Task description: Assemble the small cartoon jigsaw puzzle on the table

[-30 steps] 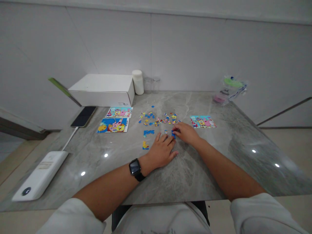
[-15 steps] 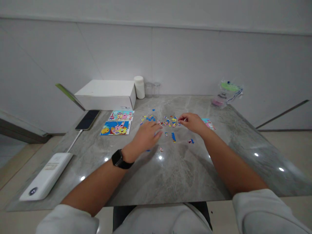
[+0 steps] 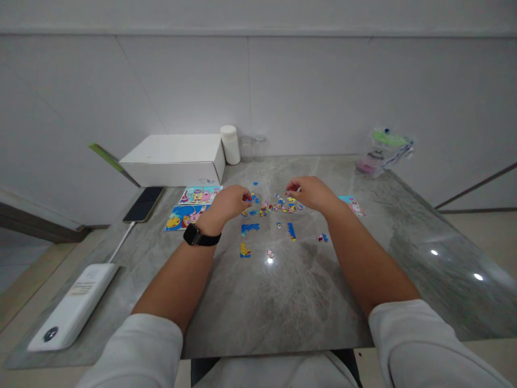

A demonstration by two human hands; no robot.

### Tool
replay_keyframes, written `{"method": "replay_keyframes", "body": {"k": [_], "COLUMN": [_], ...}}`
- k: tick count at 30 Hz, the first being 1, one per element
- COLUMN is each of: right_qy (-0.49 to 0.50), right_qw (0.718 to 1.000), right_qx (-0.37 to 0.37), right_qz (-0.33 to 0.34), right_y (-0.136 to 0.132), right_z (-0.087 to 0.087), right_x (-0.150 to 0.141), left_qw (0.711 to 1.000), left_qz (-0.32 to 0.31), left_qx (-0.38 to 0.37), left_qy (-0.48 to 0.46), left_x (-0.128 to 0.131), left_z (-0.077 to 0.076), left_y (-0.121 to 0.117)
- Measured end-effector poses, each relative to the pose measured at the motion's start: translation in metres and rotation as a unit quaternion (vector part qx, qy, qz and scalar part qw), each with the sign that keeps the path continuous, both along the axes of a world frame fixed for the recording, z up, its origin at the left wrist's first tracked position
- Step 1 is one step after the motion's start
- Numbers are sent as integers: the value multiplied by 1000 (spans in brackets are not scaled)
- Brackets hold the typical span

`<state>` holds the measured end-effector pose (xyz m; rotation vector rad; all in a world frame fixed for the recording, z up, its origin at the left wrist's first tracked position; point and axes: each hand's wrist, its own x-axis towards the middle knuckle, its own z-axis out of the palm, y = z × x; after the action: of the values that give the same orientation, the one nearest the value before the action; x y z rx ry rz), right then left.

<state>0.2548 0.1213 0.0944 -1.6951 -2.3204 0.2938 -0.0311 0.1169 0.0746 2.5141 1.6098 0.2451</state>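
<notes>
Loose jigsaw pieces (image 3: pixel 278 207) lie in a scattered heap across the table's middle. My left hand (image 3: pixel 231 203) is at the heap's left end, its fingers curled together beside blue pieces. Over the far right side of the heap, my right hand (image 3: pixel 311 192) has thumb and forefinger drawn together. Anything in either pinch is too small to make out. Nearer me lie a joined blue strip (image 3: pixel 250 227), a yellow joined section (image 3: pixel 244 250), an upright blue strip (image 3: pixel 291 231), a pinkish piece (image 3: pixel 270 254) and a small dark-and-blue cluster (image 3: pixel 322 237).
Two cartoon picture cards, one the blue card (image 3: pixel 177 217), lie left, partly behind my left hand. Another card (image 3: pixel 356 206) is right. Around stand a white box (image 3: pixel 173 161), white bottle (image 3: pixel 230 145), clear jars, phone (image 3: pixel 144 205), cabled power bank (image 3: pixel 72 307) and plastic bag (image 3: pixel 382 153).
Both hands have left the upright blue strip. My left hand moved left and away from me to the heap; my right hand moved forward over the heap's far side. The joined sections are uncovered.
</notes>
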Motion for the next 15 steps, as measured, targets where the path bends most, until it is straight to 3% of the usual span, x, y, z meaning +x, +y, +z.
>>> {"method": "replay_keyframes", "body": {"k": [7,15], "right_qy": [-91,-106], "right_qw": [990,988], "right_qx": [-32,-26], "right_qz": [99,107], "right_y": [-4,-7], "right_z": [-47,-70], "right_x": [-28,-49], "left_qw": [1000,999], "left_qz": [-16,-35], "left_qx": [-8,-8], "left_qy": [-6,-19], "left_x": [11,18], "left_z": [-44,-58], "left_y": [3,2]}}
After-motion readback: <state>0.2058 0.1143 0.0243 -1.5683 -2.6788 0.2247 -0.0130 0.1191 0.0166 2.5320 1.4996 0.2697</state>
